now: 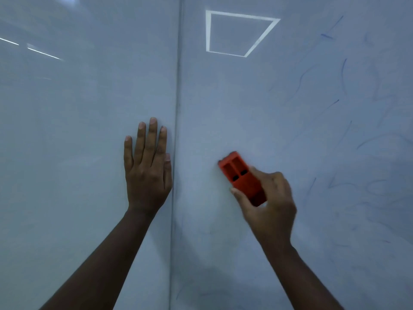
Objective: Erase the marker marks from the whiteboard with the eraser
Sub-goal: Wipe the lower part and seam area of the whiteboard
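**Desk:** What have you got on the head view?

**Operator:** I see the whiteboard (223,108) filling the frame, with a vertical seam (177,108) running down just left of centre. The left hand (147,166) lies flat against the board at centre-left, fingers straight and close together, holding nothing, its thumb side right beside the seam.

**Desk:** And the eraser?

**Operator:** The orange eraser (242,177) is right of centre, lower half of the frame, tilted with its top end toward the upper left. The right hand (270,204) grips its lower end, thumb along one long side, fingers curled round the other. I read it as pressed to the board, though contact itself I can't confirm.

**Desk:** Marks?

**Operator:** Faint blue marker marks (344,77) scattered over the right side. A reflected square of light (241,33) sits at upper centre.
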`<state>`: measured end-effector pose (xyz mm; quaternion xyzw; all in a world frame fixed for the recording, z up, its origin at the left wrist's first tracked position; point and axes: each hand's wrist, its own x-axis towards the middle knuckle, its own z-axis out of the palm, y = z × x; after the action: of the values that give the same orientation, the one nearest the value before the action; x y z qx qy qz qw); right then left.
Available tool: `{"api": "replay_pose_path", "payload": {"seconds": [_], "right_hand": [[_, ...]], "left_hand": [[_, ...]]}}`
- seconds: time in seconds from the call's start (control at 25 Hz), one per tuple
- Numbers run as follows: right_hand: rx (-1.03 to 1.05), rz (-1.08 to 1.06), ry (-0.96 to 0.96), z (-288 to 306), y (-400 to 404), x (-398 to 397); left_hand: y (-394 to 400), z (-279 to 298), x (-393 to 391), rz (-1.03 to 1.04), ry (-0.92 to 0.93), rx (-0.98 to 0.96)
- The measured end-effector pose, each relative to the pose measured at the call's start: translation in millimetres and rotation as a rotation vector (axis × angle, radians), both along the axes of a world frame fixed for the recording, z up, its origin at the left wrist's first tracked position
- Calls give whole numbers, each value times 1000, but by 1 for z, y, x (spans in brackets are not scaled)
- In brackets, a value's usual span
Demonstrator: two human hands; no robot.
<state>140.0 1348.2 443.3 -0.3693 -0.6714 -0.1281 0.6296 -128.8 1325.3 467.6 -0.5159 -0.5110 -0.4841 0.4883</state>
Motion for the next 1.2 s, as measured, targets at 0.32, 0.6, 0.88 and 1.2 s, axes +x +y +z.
{"api": "replay_pose_path", "payload": {"seconds": [0.32,0.6,0.88,1.2], "right_hand": [[-31,114,-21,-36,-18,-52],[-1,109,-320,-106,-24,-53],[-222,172,372,-45,-8,-12],[-262,158,447,-83,-26,-35]], "left_hand": [[0,-20,1,8,-8,-14],[-1,-41,-2,31,11,-40],[-2,-62,-1,32,-7,-44],[-3,-86,0,25,-16,-62]]}}
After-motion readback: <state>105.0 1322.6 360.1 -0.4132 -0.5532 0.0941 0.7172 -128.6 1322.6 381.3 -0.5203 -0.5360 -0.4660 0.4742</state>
